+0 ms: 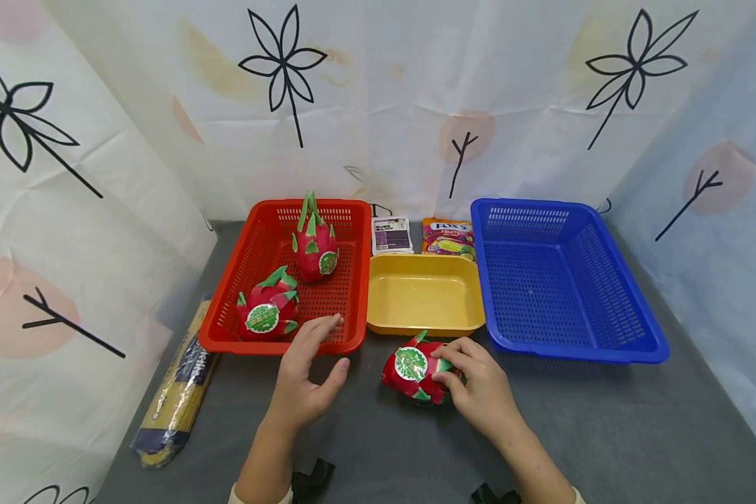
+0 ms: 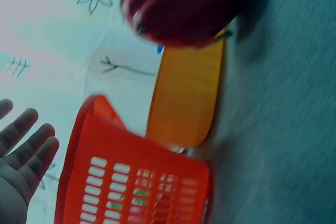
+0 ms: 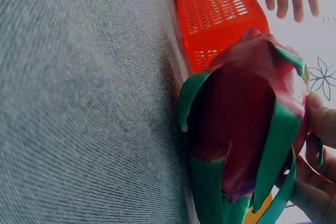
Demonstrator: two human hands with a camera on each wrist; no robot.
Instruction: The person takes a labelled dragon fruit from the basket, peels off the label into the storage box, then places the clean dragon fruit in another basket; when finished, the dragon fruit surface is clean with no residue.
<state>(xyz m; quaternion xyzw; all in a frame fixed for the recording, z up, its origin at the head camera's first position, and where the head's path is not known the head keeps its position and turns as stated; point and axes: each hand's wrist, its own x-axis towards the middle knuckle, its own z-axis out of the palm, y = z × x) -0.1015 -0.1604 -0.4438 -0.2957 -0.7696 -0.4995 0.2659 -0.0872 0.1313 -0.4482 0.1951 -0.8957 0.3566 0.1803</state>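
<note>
A pink-red dragon fruit (image 1: 409, 365) with green leaf tips and a round green-and-white label lies on the grey table, in front of the yellow tray. My right hand (image 1: 484, 392) holds it at its leafy right end, thumb and fingers at the leaves; the right wrist view shows the fruit (image 3: 241, 114) up close with the fingertips at its side. My left hand (image 1: 305, 385) is raised by the front edge of the red basket (image 1: 360, 280), fingers extended and nothing in it. Inside that basket are an upright dragon fruit (image 1: 315, 245) and another dragon fruit (image 1: 267, 308) nearer the front.
A yellow tray (image 1: 425, 325) stands between the red basket and a blue basket (image 1: 579, 348). Behind the tray lie a candy bag (image 1: 449, 238) and a small labelled pack (image 1: 392, 235). A long yellow packet (image 1: 173, 399) lies at left. Patterned cloth walls surround the table.
</note>
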